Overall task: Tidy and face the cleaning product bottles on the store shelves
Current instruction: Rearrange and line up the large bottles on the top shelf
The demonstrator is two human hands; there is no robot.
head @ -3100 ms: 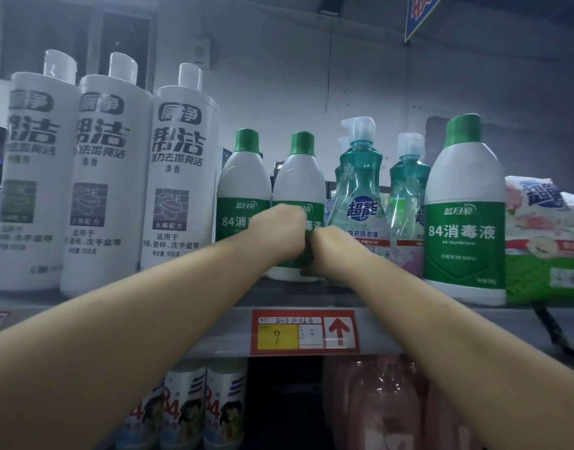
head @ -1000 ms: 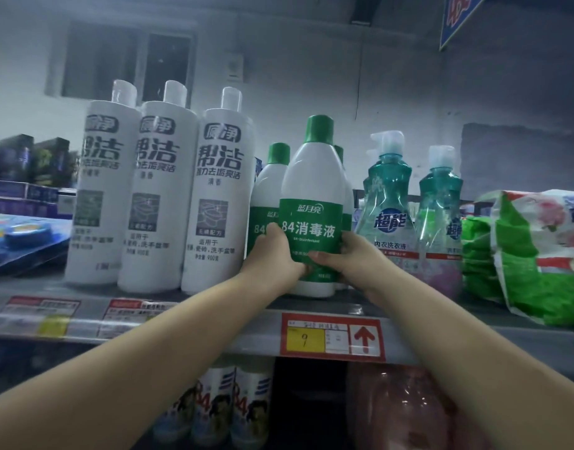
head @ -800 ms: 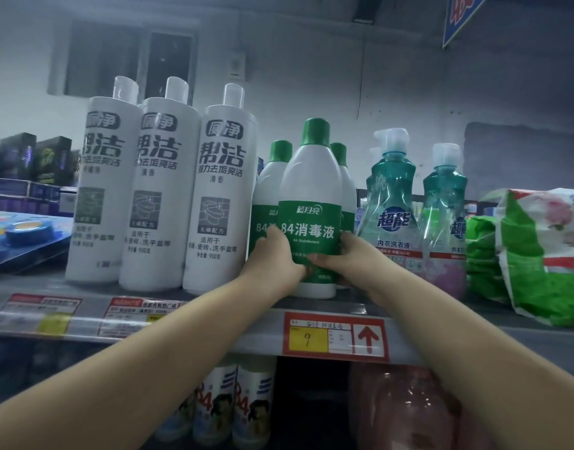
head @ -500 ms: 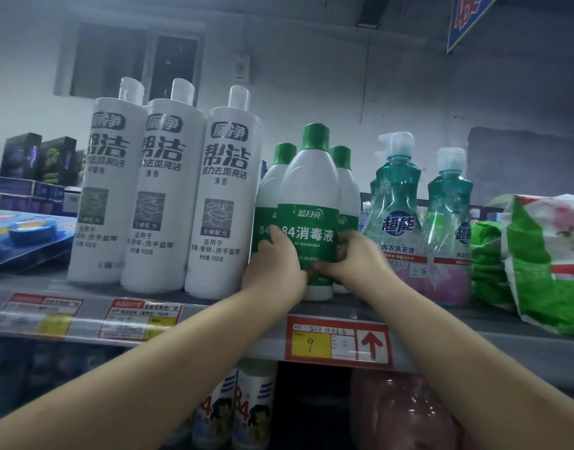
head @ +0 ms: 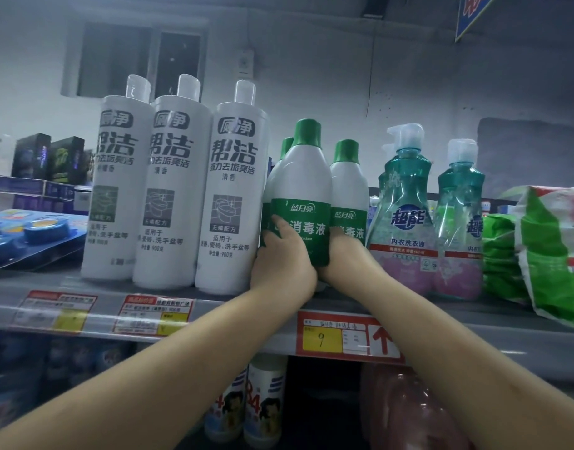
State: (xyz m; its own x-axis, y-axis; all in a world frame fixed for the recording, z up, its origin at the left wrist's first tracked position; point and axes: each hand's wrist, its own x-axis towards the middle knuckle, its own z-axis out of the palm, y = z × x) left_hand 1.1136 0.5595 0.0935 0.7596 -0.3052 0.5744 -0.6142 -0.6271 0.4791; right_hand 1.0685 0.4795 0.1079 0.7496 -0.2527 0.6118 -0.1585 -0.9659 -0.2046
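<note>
A white disinfectant bottle (head: pixel 303 183) with a green cap and green label stands at the front of the grey shelf (head: pixel 214 316), label facing me. My left hand (head: pixel 280 261) grips its lower left side, fingers curled over the label. My right hand (head: pixel 345 254) holds its lower right side, fingertips hidden behind it. Two matching bottles stand behind, one to the right (head: pixel 349 183) and one mostly hidden on the left (head: pixel 285 147).
Three tall white cleaner bottles (head: pixel 230 190) stand close on the left. Teal pump bottles (head: pixel 402 206) and a green bag (head: pixel 551 251) fill the right. Blue toilet blocks (head: pixel 36 235) lie far left. Price tags (head: pixel 341 336) line the shelf edge; more bottles (head: pixel 263 407) stand below.
The front disinfectant bottle has shifted a little left, uncovering more of the matching bottle behind on its right. My left hand has slid higher over the label; both hands stay on the bottle.
</note>
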